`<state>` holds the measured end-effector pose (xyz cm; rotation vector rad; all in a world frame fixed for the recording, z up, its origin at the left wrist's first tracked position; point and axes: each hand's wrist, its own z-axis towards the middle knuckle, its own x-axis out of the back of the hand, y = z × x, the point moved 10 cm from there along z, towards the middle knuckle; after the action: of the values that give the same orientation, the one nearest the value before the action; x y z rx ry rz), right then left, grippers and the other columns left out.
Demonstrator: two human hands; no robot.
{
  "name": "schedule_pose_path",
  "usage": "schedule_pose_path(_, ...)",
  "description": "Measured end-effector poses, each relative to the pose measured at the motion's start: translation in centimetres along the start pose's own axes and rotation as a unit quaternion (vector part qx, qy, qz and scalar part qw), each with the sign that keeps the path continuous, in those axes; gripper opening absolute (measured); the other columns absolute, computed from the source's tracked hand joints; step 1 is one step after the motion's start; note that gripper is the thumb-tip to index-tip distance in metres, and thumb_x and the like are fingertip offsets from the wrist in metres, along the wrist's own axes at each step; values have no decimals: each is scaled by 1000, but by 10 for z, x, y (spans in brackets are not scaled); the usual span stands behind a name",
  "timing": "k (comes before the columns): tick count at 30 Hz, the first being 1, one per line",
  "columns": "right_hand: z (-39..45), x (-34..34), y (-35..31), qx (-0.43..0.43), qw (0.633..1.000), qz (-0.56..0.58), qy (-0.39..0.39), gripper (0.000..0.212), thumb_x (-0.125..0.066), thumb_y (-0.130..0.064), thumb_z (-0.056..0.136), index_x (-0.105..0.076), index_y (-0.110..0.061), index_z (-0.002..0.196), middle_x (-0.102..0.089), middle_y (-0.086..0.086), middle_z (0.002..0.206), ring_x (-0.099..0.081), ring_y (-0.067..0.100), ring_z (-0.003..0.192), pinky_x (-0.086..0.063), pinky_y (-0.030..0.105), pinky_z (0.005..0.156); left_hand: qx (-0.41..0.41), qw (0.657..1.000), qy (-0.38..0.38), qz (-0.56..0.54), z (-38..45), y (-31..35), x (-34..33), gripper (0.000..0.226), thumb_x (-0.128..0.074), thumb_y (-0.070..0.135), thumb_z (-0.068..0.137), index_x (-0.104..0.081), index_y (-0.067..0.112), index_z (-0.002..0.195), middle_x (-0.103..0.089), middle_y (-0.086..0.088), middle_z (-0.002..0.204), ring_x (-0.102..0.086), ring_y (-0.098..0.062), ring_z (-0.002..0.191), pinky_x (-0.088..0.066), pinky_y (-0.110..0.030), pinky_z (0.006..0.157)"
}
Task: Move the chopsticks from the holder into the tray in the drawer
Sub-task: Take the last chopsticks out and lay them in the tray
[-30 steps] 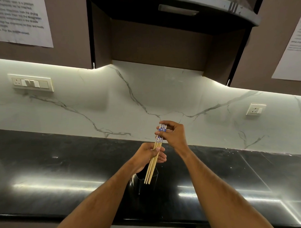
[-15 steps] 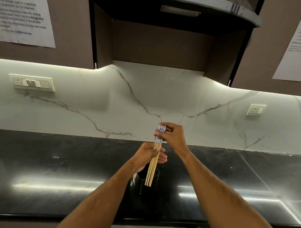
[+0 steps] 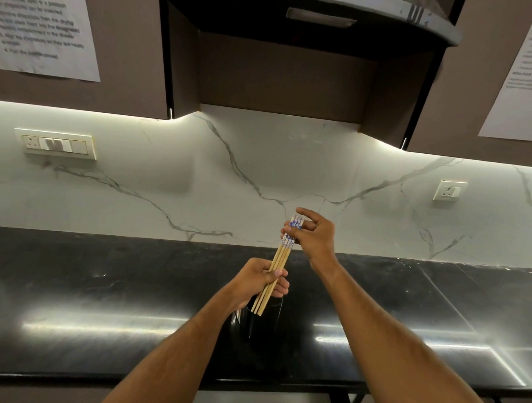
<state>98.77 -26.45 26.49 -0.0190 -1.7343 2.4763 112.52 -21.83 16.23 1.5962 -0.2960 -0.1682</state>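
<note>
Now the left hand [image 3: 257, 278], at frame centre, grips a bundle of chopsticks [image 3: 276, 271] that tilts further to the right than half a second earlier. Their pale wooden shafts carry blue-and-white patterned tops, and their tips hang just above the dark metal holder [image 3: 256, 320] on the black counter [image 3: 90, 285]. Upper right of it, the right hand [image 3: 313, 234] pinches the patterned ends, index finger now lifted.

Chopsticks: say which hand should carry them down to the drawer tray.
Left, probably. The left hand grips the chopsticks around their middle, above the holder. The right hand only pinches their patterned tops with its fingers.
</note>
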Motion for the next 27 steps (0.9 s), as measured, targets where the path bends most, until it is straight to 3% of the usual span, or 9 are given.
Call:
schedule_pose_path(8, -18, 15, 17, -50, 997, 34, 50, 56, -78, 1, 83, -57, -7, 134, -76, 15, 104, -78, 23, 86, -63, 40, 84, 7, 989, 55, 134, -5, 7, 16, 18, -62, 10, 99, -70, -1, 110, -77, -18, 90, -78, -29, 85, -64, -40, 81)
schedule_pose_path(12, -30, 18, 2, 17, 980, -194, 43, 67, -83, -15, 83, -53, -10, 142, -67, 9, 129, -67, 16, 107, -56, 38, 100, 20, 969, 87, 232, -5, 3, 30, 17, -66, 12, 97, -70, 3, 110, -77, -13, 86, -78, -22, 78, -65, -33, 76)
schedule_pose_path(15, -47, -1, -19, 128, 921, -367, -27, 63, -77, -24, 89, -50, -13, 146, -55, 5, 146, -58, 19, 125, -50, 39, 107, 36, 937, 77, 339, -9, -1, 35, 11, -66, 16, 97, -70, 10, 106, -74, -8, 90, -76, -19, 81, -65, -33, 78)
schedule_pose_path(17, -64, -28, -18, 183, 851, -474, -131, 55, -72, -25, 92, -54, -12, 142, -58, 6, 140, -54, 19, 128, -46, 38, 110, 10, 900, 71, 429, -13, 4, 32, 10, -65, 17, 97, -71, 12, 104, -73, -6, 90, -74, -21, 83, -64, -39, 80)
schedule_pose_path(20, -92, -61, -1, 198, 746, -586, -246, 24, -71, -16, 91, -70, -13, 115, -71, 5, 101, -65, 18, 92, -53, 32, 86, -35, 842, 64, 535, -24, 11, 19, 12, -60, 15, 99, -70, 9, 101, -71, -8, 90, -70, -24, 83, -61, -42, 81)
schedule_pose_path(21, -98, -65, 4, 178, 727, -608, -265, 12, -68, -13, 92, -70, -14, 103, -67, 4, 89, -61, 17, 80, -51, 32, 78, -41, 827, 57, 557, -27, 12, 14, 12, -58, 15, 99, -69, 9, 101, -69, -8, 91, -69, -24, 83, -59, -40, 80)
schedule_pose_path(23, -108, -67, 15, 141, 700, -640, -284, 7, -62, -12, 95, -68, -14, 95, -58, 2, 79, -54, 16, 70, -49, 31, 74, -41, 805, 36, 590, -35, 9, 5, 10, -57, 11, 98, -66, 10, 103, -63, -4, 88, -63, -19, 78, -56, -35, 79)
schedule_pose_path(27, -121, -69, 28, 114, 690, -648, -301, 8, -62, -14, 96, -69, -11, 99, -57, 3, 80, -55, 16, 70, -56, 35, 81, -21, 791, 8, 611, -45, -4, -5, 14, -59, 8, 97, -65, 10, 109, -65, -7, 96, -57, -15, 79, -55, -34, 87)
